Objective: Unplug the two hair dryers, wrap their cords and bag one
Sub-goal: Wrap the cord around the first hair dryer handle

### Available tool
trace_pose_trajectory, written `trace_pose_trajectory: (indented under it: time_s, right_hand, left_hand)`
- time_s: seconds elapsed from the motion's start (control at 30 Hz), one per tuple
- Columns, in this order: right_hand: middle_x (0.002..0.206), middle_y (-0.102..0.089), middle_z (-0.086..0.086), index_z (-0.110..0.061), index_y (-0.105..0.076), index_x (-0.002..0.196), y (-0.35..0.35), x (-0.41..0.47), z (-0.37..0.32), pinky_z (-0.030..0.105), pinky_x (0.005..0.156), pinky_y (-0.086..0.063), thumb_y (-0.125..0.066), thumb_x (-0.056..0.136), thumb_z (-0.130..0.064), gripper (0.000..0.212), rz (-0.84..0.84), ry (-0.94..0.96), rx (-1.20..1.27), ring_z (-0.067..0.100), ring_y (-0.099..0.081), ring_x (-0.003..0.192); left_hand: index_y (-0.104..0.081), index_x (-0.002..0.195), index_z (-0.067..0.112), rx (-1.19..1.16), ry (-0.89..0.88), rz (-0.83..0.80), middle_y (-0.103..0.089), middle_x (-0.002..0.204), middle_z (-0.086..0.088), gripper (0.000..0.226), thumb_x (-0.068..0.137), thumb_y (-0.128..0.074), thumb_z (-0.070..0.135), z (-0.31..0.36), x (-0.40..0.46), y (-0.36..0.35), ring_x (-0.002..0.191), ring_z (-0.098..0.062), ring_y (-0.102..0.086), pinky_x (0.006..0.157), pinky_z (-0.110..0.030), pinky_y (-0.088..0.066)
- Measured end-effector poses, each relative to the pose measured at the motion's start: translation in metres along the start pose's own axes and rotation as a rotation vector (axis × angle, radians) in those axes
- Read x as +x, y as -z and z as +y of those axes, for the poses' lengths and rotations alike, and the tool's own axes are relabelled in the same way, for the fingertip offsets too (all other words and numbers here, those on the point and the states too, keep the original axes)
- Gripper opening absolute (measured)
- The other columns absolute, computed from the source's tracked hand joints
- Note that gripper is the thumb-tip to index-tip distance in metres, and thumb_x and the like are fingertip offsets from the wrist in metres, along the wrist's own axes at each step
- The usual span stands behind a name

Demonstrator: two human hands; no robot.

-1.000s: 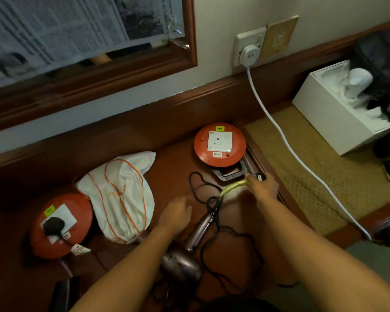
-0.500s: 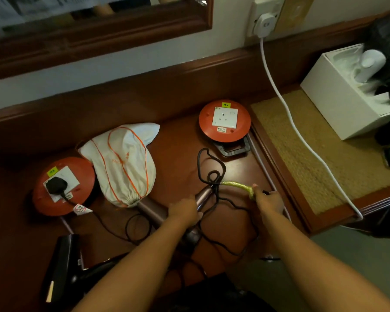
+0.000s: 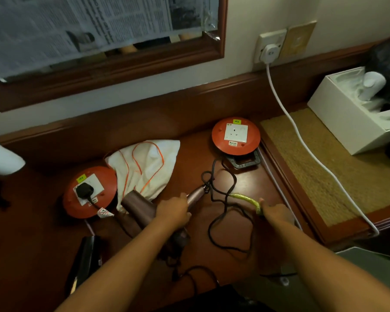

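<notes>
A mauve hair dryer (image 3: 138,207) lies on the dark wooden desk (image 3: 212,224), its barrel pointing left toward a white drawstring bag (image 3: 145,167). My left hand (image 3: 173,212) grips its handle. Its black cord (image 3: 223,210) trails in loose loops to the right, with a yellow-green section (image 3: 245,198) that my right hand (image 3: 276,213) grips at its end. A second, black hair dryer (image 3: 83,264) lies at the lower left; a black plug (image 3: 83,190) sits in the left orange socket reel (image 3: 89,192). The right orange socket reel (image 3: 235,135) has nothing plugged in.
A white cable (image 3: 302,140) runs from a wall socket (image 3: 269,45) across a woven mat (image 3: 338,170) and over the desk edge. A white box (image 3: 347,115) stands at the right. A framed mirror (image 3: 99,41) hangs above.
My left hand has closed on the dryer's handle and turned the dryer so its barrel lies toward the bag. My right hand has pulled the yellow-green cord end away from the right reel.
</notes>
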State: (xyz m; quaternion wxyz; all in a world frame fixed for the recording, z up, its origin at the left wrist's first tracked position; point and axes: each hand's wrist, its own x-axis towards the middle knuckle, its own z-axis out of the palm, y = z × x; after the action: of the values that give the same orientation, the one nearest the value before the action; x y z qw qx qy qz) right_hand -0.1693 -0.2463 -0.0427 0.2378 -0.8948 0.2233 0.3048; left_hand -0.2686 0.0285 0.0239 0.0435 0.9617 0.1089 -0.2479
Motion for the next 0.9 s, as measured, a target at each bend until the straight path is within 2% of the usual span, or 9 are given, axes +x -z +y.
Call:
trace_pose_trajectory:
  time_s: [0.17, 0.3, 0.37, 0.5, 0.6, 0.67, 0.77, 0.83, 0.9]
  right_hand:
    - [0.119, -0.059, 0.018, -0.005, -0.061, 0.114, -0.005, -0.022, -0.030, 0.042, 0.089, -0.050, -0.043, 0.090, -0.056, 0.059, 0.060, 0.124, -0.068, 0.034, -0.058, 0.104]
    - [0.128, -0.051, 0.015, -0.007, -0.051, 0.127, -0.001, -0.078, -0.103, 0.041, 0.094, -0.044, -0.054, 0.093, -0.035, 0.045, 0.073, 0.550, 0.179, 0.031, -0.051, 0.115]
    - [0.122, -0.056, 0.009, -0.008, -0.053, 0.126, 0.003, -0.116, -0.141, 0.035, 0.089, -0.044, -0.054, 0.094, -0.032, 0.040, 0.013, 0.729, 0.280, 0.026, -0.054, 0.111]
    - [0.095, -0.060, 0.004, -0.013, -0.054, 0.110, 0.004, -0.184, -0.196, 0.035, 0.073, -0.049, -0.060, 0.089, -0.040, 0.035, -0.111, 0.862, 0.310, 0.021, -0.059, 0.088]
    - [0.083, -0.056, -0.003, -0.016, -0.050, 0.098, 0.001, -0.208, -0.214, 0.022, 0.055, -0.042, -0.064, 0.089, -0.028, 0.020, -0.093, 0.930, 0.337, 0.014, -0.057, 0.074]
    - [0.086, -0.060, 0.001, -0.015, -0.053, 0.094, 0.004, -0.219, -0.218, 0.019, 0.056, -0.040, -0.055, 0.093, -0.014, 0.003, -0.041, 0.992, 0.428, 0.014, -0.058, 0.075]
    - [0.082, -0.059, -0.004, -0.014, -0.057, 0.091, 0.016, -0.236, -0.220, 0.017, 0.060, -0.039, -0.048, 0.094, -0.003, 0.015, 0.014, 1.142, 0.453, 0.008, -0.055, 0.074]
    - [0.087, -0.057, -0.011, -0.017, -0.057, 0.097, 0.027, -0.249, -0.220, 0.013, 0.065, -0.040, -0.050, 0.093, -0.002, 0.017, 0.013, 1.257, 0.439, 0.003, -0.056, 0.079]
    - [0.086, -0.058, -0.010, -0.017, -0.058, 0.098, 0.037, -0.257, -0.219, 0.011, 0.064, -0.043, -0.054, 0.092, -0.003, 0.016, 0.009, 1.340, 0.430, -0.003, -0.056, 0.076]
  left_hand:
    - [-0.036, 0.133, 0.013, 0.123, 0.073, 0.145, -0.058, 0.121, -0.010, 0.051, 0.092, -0.054, 0.037, -0.039, -0.020, 0.032, 0.105, -0.029, -0.059, 0.087, -0.039, -0.043]
    - [-0.034, 0.134, 0.014, 0.150, 0.115, 0.259, -0.057, 0.122, -0.009, 0.051, 0.091, -0.054, 0.032, -0.064, -0.036, 0.058, 0.107, -0.029, -0.058, 0.091, -0.039, -0.040]
    - [-0.034, 0.133, 0.015, 0.175, 0.105, 0.331, -0.057, 0.120, -0.008, 0.051, 0.091, -0.054, 0.034, -0.072, -0.044, 0.071, 0.106, -0.029, -0.059, 0.090, -0.038, -0.040]
    - [-0.032, 0.137, 0.017, 0.199, 0.088, 0.475, -0.056, 0.124, -0.005, 0.055, 0.090, -0.054, 0.038, -0.082, -0.061, 0.098, 0.110, -0.028, -0.057, 0.094, -0.039, -0.038]
    - [-0.028, 0.141, 0.021, 0.149, 0.099, 0.561, -0.055, 0.128, -0.004, 0.059, 0.090, -0.054, 0.037, -0.087, -0.073, 0.120, 0.112, -0.026, -0.057, 0.095, -0.040, -0.038]
    - [-0.021, 0.144, 0.024, 0.102, 0.110, 0.584, -0.056, 0.123, -0.007, 0.066, 0.088, -0.056, 0.033, -0.091, -0.082, 0.133, 0.106, -0.027, -0.058, 0.091, -0.039, -0.041]
    - [-0.020, 0.141, 0.031, -0.081, 0.121, 0.589, -0.052, 0.112, -0.008, 0.070, 0.084, -0.060, 0.030, -0.102, -0.093, 0.147, 0.094, -0.028, -0.058, 0.080, -0.037, -0.043]
    - [-0.026, 0.133, 0.033, -0.228, 0.132, 0.589, -0.045, 0.102, -0.004, 0.064, 0.081, -0.064, 0.031, -0.110, -0.095, 0.151, 0.082, -0.023, -0.053, 0.069, -0.033, -0.043]
    - [-0.032, 0.124, 0.030, -0.292, 0.153, 0.610, -0.043, 0.099, -0.002, 0.056, 0.079, -0.065, 0.033, -0.121, -0.096, 0.154, 0.081, -0.020, -0.052, 0.067, -0.032, -0.046]
